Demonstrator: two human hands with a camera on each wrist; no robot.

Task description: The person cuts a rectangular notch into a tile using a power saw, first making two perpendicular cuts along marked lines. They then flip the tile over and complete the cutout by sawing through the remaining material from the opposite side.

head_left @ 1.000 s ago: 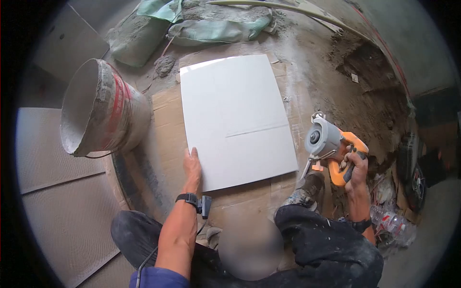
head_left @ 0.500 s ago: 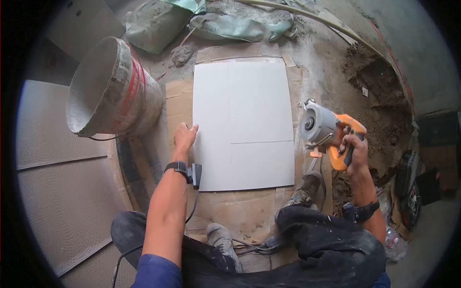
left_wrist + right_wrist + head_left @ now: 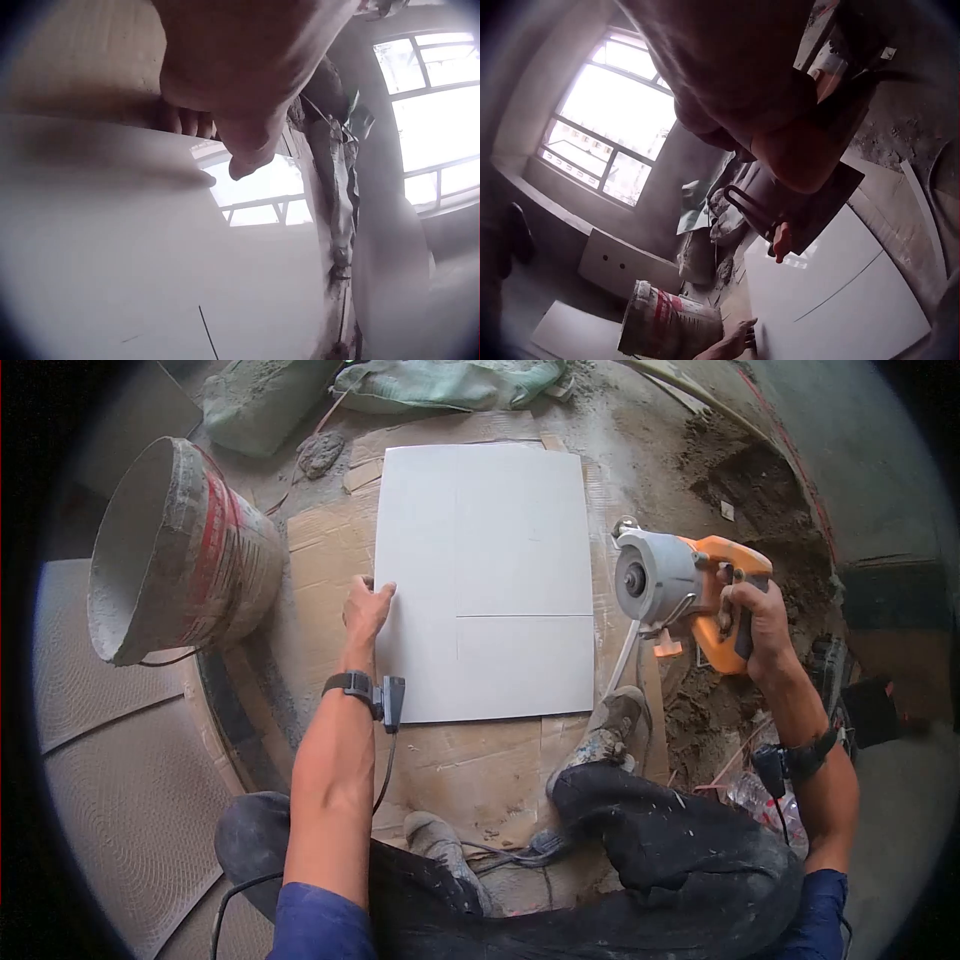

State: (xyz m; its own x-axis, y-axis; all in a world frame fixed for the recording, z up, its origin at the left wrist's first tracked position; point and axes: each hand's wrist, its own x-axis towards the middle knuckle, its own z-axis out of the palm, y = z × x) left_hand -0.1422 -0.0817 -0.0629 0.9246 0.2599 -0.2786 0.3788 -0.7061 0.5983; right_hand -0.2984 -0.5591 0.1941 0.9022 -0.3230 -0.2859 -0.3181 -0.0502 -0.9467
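A white floor tile (image 3: 490, 540) lies on flattened cardboard, with a thin dark line running from its right edge to near its middle. A fainter line meets it lengthwise. My left hand (image 3: 367, 608) grips the tile's left edge: the thumb (image 3: 251, 157) is over the glossy face, while the other fingers curl at the edge, partly hidden. My right hand (image 3: 763, 622) holds an orange and grey handheld tile cutter (image 3: 660, 575) by its rear handle, just right of the tile. The cutter's round grey guard faces left.
A mortar-stained bucket (image 3: 235, 565) stands at the left, beside stacked ridged tiles (image 3: 120, 760). Dusty sacks (image 3: 440, 385) lie beyond the cardboard (image 3: 330, 560). My shoe (image 3: 615, 725) is near the tile's lower right corner. Loose dirt and a plastic bottle (image 3: 760, 795) are at the right.
The tile has turned from slightly slanted to nearly square with my view. My left hand has shifted farther up its left edge. The cutter remains in my right hand, now held more level.
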